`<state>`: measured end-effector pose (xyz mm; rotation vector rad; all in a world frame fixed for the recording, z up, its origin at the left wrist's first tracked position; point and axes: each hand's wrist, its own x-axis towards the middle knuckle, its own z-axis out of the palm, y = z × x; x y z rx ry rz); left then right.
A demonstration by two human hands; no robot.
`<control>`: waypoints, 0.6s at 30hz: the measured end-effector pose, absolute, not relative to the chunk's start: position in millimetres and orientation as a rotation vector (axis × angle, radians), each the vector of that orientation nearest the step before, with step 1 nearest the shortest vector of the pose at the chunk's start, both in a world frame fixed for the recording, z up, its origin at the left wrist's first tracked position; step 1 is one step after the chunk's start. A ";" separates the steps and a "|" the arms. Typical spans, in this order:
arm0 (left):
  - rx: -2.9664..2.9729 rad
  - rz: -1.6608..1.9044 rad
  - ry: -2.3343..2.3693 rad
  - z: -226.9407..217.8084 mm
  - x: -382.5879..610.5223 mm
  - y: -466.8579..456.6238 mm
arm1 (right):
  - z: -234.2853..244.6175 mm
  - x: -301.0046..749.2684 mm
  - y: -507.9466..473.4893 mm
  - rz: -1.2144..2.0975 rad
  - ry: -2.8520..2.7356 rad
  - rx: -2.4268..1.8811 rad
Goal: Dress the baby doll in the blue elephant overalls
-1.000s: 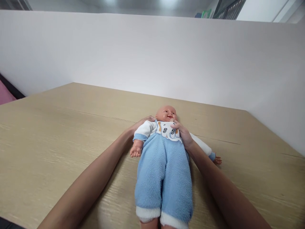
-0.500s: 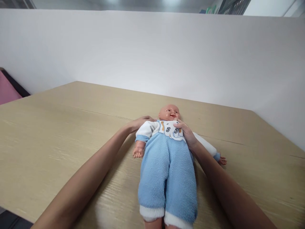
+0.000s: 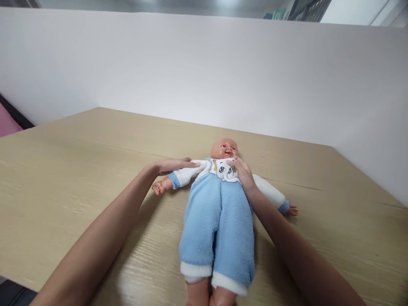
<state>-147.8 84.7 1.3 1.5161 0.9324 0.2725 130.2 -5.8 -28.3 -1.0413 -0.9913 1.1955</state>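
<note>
- Doll [image 3: 218,221] lies face up on the wood-toned counter [image 3: 79,178], head [image 3: 223,148] toward the far edge, lower legs [image 3: 197,293] cut off by the bottom of the view.
- Clothing: light blue fuzzy trousers [image 3: 200,229] with white cuffs; white chest panel [image 3: 225,170] bearing an animal face with two large eyes.
- Left hand [image 3: 174,165] on the white sleeve [image 3: 186,175] at its side: thumb laid along the top, other fingers mostly hidden beyond, the sleeve held narrowly between.
- Doll's arm on that side angles outward; its small hand [image 3: 162,186] shows below the left wrist, past a blue cuff.
- Right hand [image 3: 245,175] holds the upper body, thumb on the chest panel, a finger up by the chin; remaining fingers out of sight around the side.
- Second sleeve [image 3: 269,191] stretches out beyond the right forearm, blue cuff and small hand at its end, touching neither hand.
- Pale partition [image 3: 191,68] stands behind the counter.
- Pink, black-edged object [image 3: 8,121] at far left; too cropped to identify.
</note>
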 end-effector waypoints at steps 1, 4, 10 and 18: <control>1.569 0.222 0.925 5.8 -150.9 84.5 | -30.3 128.9 -7.4 1.165 -0.955 -1.039; 1.739 0.075 0.940 18.8 -157.3 84.8 | -32.6 128.6 -14.0 1.129 -0.903 -1.014; 1.852 -0.242 1.083 28.1 -175.4 88.0 | -22.2 152.1 -13.7 1.161 -1.164 -1.098; 1.896 -0.255 1.051 31.1 -179.4 86.6 | 1.7 178.7 -27.7 0.460 -1.845 -1.624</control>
